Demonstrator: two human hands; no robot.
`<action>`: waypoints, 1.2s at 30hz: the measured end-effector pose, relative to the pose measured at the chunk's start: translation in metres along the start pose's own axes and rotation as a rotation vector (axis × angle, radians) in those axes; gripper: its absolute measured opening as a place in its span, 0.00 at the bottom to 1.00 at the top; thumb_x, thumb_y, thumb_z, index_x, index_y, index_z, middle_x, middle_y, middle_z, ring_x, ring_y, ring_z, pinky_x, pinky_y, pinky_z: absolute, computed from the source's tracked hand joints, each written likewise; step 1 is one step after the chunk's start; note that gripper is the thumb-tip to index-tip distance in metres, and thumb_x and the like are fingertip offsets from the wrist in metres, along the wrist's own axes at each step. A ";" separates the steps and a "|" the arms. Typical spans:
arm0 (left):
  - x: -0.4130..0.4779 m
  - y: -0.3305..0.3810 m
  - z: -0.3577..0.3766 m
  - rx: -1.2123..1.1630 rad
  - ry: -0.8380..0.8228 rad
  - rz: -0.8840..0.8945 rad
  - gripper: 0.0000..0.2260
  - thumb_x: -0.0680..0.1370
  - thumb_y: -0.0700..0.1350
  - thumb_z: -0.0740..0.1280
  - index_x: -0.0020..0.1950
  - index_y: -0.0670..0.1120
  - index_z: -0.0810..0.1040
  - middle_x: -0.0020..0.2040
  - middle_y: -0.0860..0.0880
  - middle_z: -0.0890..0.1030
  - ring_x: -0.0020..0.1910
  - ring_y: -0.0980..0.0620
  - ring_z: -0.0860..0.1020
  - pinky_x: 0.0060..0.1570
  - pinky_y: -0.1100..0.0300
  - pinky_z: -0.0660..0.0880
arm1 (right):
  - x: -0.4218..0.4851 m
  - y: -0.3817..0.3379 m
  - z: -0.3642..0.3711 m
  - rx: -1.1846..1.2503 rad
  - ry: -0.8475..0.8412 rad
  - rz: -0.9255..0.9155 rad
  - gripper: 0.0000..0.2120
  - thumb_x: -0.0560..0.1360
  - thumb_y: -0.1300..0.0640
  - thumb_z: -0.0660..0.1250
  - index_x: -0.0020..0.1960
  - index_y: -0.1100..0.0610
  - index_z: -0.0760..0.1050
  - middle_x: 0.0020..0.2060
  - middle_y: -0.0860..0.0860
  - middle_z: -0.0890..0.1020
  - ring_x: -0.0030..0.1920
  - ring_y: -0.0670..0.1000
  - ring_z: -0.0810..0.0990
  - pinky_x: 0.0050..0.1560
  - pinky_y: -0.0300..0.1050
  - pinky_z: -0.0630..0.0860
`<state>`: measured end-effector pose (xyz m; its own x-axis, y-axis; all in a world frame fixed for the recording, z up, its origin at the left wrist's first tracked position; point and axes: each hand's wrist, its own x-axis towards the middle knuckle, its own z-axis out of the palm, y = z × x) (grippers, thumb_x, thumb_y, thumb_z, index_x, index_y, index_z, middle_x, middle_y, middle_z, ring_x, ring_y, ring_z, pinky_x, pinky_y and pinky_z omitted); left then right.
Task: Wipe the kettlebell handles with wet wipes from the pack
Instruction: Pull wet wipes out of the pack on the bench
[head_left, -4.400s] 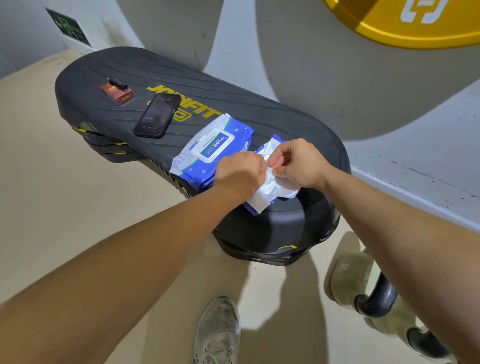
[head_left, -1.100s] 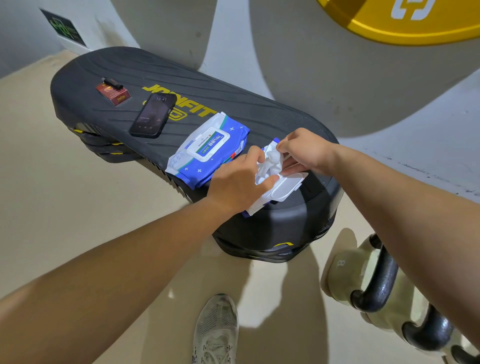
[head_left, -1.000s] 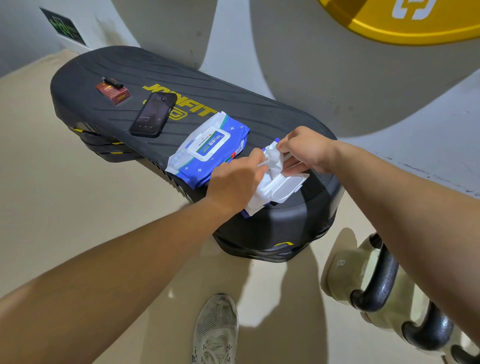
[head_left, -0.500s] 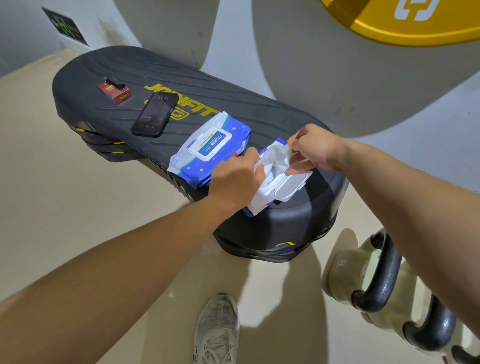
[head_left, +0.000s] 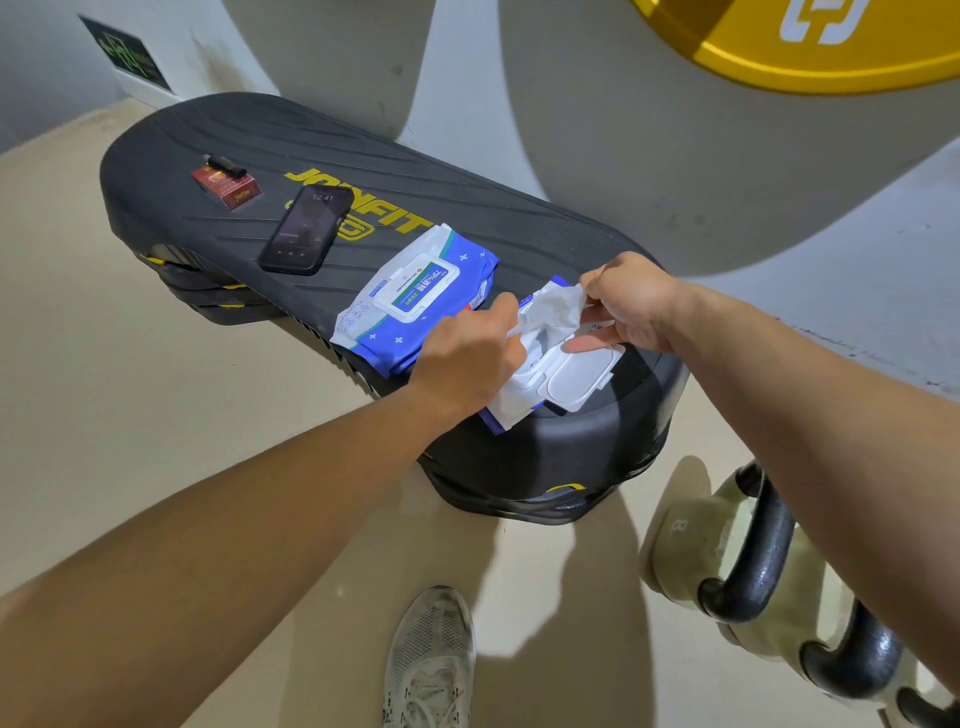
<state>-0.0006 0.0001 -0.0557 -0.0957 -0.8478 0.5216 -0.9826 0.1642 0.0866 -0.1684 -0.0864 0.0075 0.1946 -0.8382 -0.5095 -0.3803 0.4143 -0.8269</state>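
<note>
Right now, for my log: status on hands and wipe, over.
Right hand pinches wipe, partly out of open pack. Left hand holds it down. Kettlebell handles untouched.

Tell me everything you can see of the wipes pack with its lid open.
The open pack is soft white-and-blue film with a rigid white flip lid, swung open. It lies flat at the near end of the black step platform. The left hand holds it down; the right hand pinches a crumpled white wipe sticking out of it.
</note>
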 end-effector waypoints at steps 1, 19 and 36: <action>0.000 0.001 -0.002 0.030 -0.015 0.021 0.06 0.72 0.43 0.69 0.41 0.43 0.73 0.26 0.44 0.72 0.23 0.44 0.69 0.25 0.61 0.65 | 0.000 0.001 0.000 -0.008 0.001 0.000 0.08 0.80 0.67 0.56 0.58 0.62 0.69 0.56 0.65 0.80 0.51 0.64 0.85 0.40 0.60 0.85; -0.002 0.024 -0.021 0.058 0.060 0.058 0.17 0.69 0.57 0.72 0.51 0.49 0.74 0.43 0.50 0.76 0.39 0.50 0.77 0.24 0.61 0.66 | -0.015 0.009 -0.003 -0.112 -0.077 -0.038 0.11 0.85 0.58 0.55 0.55 0.61 0.76 0.49 0.60 0.82 0.48 0.58 0.82 0.53 0.58 0.84; -0.003 0.019 -0.017 0.026 -0.210 0.371 0.18 0.57 0.33 0.81 0.39 0.46 0.79 0.36 0.46 0.78 0.32 0.46 0.78 0.22 0.61 0.71 | -0.004 0.008 -0.007 0.066 0.165 -0.030 0.12 0.83 0.62 0.54 0.46 0.58 0.74 0.41 0.58 0.82 0.34 0.54 0.80 0.38 0.50 0.83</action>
<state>-0.0165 0.0144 -0.0409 -0.4710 -0.8187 0.3285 -0.8791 0.4667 -0.0972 -0.1790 -0.0822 0.0048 0.0519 -0.8951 -0.4428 -0.3155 0.4059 -0.8577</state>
